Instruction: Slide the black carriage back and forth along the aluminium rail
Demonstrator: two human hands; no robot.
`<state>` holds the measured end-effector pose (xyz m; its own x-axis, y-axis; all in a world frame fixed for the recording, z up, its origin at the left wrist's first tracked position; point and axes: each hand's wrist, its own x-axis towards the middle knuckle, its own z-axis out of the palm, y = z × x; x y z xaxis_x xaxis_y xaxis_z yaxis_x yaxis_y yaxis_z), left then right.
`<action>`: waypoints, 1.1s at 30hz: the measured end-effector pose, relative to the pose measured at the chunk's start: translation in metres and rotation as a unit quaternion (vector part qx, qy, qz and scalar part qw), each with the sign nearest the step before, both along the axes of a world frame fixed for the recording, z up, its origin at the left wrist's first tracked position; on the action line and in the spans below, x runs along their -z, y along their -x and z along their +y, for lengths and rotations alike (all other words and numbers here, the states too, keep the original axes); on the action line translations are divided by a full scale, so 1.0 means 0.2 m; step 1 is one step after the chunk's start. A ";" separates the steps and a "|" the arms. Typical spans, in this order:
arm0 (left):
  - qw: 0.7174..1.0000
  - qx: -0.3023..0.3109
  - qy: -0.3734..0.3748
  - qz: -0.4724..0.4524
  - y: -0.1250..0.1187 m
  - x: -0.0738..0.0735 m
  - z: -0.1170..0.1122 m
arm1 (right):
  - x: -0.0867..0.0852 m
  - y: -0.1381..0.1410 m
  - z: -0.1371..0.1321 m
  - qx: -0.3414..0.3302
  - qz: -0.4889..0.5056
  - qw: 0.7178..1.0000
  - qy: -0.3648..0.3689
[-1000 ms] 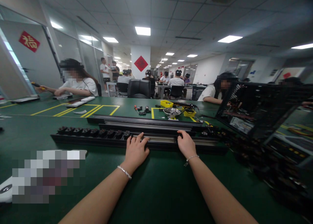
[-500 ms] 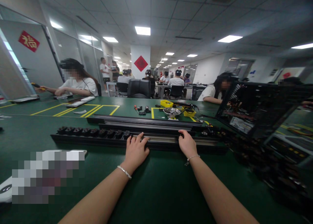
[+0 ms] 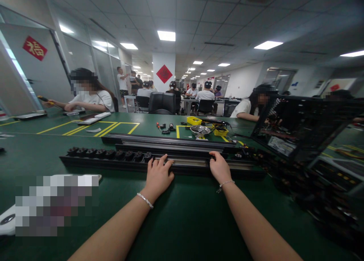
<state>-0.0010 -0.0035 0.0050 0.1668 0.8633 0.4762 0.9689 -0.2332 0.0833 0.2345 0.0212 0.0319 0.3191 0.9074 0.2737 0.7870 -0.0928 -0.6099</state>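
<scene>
A long black channel [image 3: 105,166] with a bare metallic inside lies crosswise in front of me. Several round black socket-like modules [image 3: 119,155] sit in a row in its left half. My left hand [image 3: 159,174] rests over the channel, fingers spread, its fingertips beside the rightmost module and across the channel. Farther right, my right hand [image 3: 219,168] is over the channel with its fingers curled into a pinch. Something dark shows at those fingertips, too small and covered to name. Just behind lie more black strips [image 3: 170,140], parallel to the channel.
Loose dark parts [image 3: 313,192] are heaped at right, near an open black case [image 3: 284,128]. A metal bowl [image 3: 200,130] and yellow trays [image 3: 193,120] stand behind the strips. At left lies a blurred-out white object [image 3: 7,218]. Co-workers sit across the green table [image 3: 182,219].
My right hand has shifted slightly to the right along the channel, its fingers still pinched. The left hand stays in place.
</scene>
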 end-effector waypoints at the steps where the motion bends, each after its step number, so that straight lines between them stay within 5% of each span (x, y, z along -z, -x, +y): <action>1: 1.000 0.000 -0.001 0.001 0.00 0.00 0.00 | 0.00 0.00 0.00 -0.001 0.001 1.000 -0.001; 20: 1.000 -0.004 0.003 -0.006 0.00 0.00 0.00 | 0.02 -0.02 0.02 -0.004 0.031 0.999 -0.002; 33: 1.000 -0.003 0.000 -0.006 -0.01 -0.01 0.00 | 0.05 -0.01 -0.04 0.010 -0.101 0.994 -0.046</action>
<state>0.0008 -0.0040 0.0061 0.1548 0.8649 0.4775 0.9693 -0.2264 0.0957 0.2364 0.0139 0.0217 0.2670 0.8695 0.4155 0.8930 -0.0612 -0.4458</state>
